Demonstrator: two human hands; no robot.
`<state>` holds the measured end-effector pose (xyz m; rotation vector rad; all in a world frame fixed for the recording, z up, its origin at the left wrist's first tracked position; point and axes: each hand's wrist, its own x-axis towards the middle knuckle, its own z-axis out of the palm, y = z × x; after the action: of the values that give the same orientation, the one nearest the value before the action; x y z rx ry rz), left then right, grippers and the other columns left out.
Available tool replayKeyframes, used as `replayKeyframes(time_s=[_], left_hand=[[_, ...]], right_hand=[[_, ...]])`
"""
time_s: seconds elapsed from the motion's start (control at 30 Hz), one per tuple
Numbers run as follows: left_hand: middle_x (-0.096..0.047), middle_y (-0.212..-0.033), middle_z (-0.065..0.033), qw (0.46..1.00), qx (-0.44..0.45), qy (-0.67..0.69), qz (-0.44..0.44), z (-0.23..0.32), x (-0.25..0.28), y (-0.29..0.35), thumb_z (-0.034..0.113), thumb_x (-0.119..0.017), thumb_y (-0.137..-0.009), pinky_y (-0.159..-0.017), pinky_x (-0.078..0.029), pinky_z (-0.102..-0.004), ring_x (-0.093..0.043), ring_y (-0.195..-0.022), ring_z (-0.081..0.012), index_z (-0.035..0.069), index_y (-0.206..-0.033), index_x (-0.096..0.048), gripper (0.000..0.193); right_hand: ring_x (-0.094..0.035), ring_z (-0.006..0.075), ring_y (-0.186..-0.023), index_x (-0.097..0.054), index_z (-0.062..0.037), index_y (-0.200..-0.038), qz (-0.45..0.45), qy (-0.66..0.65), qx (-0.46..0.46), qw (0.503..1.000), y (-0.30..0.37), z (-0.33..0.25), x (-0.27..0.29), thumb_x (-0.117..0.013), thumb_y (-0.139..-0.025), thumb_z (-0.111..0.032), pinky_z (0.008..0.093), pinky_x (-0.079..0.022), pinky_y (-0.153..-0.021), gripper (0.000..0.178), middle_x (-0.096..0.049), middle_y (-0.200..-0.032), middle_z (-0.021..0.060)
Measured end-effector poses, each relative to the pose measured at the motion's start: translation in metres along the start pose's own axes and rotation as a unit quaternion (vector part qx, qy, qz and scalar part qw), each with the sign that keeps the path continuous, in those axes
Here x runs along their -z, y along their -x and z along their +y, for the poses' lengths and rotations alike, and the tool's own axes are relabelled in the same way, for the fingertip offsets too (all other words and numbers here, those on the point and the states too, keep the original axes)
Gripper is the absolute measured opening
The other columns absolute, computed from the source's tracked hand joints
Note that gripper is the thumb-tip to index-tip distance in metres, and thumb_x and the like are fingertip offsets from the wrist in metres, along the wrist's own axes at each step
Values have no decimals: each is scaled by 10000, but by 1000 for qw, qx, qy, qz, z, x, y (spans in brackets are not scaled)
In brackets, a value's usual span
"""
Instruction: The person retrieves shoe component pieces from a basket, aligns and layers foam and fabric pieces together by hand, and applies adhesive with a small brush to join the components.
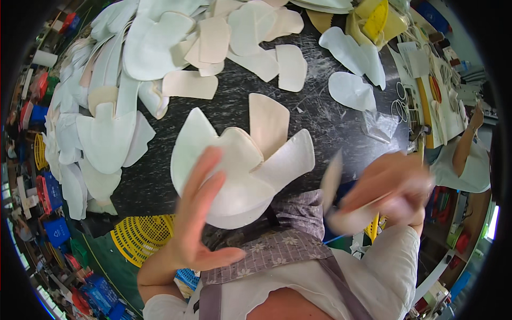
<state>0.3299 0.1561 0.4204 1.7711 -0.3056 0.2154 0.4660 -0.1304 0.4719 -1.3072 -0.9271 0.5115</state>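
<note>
At the near edge of the dark counter (144, 178), mid-view: a fanned group of white pads (234, 186), overlapping, with a beige piece (270, 125) sticking out at the far side. Left hand (198, 224) is over the group's near left side, fingers spread, nothing gripped; contact with the pads can't be confirmed. Right hand (388, 186) is off to the right of the group, motion-blurred. A pale piece (352, 220) shows at its fingers, probably held, but can't tell if the grip is closed.

Step in hand, my read: handling single pieces beside the fanned group. Next move calls for a settled right hand and a sure hold on one thin edge, without dragging the overlapped layers.

Further out: heaped white pieces (109, 130) on the left, beige pieces (189, 84) at the far side, a loose white oval (349, 90) and a clear plastic bag (381, 126) on the right. Yellow basket (141, 237) sits below counter level, left.

Writing: none visible on the pads. Blue crate (56, 231) at far left has a white mark, too small to read. No brand legible.
</note>
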Motion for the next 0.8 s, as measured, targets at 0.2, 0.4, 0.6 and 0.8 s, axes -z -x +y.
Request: replayKeyframes(time_s=[0.2, 0.4, 0.6, 0.8], left_hand=[[-720, -818, -52, 988, 113, 88, -60, -9, -40, 0, -58, -730, -809, -726, -535, -241, -691, -730, -116, -13, -1361, -538, 586], [-623, -748, -64, 979, 120, -164, -5, -30, -51, -21, -55, -707, -833, -480, -442, -246, -581, -562, -110, 9, -1293, -590, 479], [-609, -736, -60, 975, 82, -208, 3, -33, -58, -21, -49, -711, -831, -424, -389, -288, -531, -500, -140, 2, -1295, -585, 483], [-579, -689, -52, 966, 67, -251, -8, -36, -60, -26, -59, -715, -817, -430, -395, -307, -508, -473, -152, -2, -1308, -581, 513]], right_hand=[[-607, 167, -665, -709, -24, -1109, 40, 183, -84, 979, 13, 50, -20, -685, -913, -70, 269, -502, -618, 203, -642, -815, 74], [-611, 128, -593, -578, -82, -1283, 172, 274, -152, 934, 11, 94, -14, -717, -881, -73, 262, -506, -550, 426, -628, -756, 38], [-624, 131, -581, -574, -72, -1161, 189, 289, -134, 929, 9, 102, -14, -724, -880, -93, 269, -514, -517, 320, -632, -753, 43], [-652, 131, -584, -571, -43, -1080, 181, 339, -102, 918, 7, 111, -12, -733, -865, -55, 254, -498, -501, 270, -643, -769, 44]])
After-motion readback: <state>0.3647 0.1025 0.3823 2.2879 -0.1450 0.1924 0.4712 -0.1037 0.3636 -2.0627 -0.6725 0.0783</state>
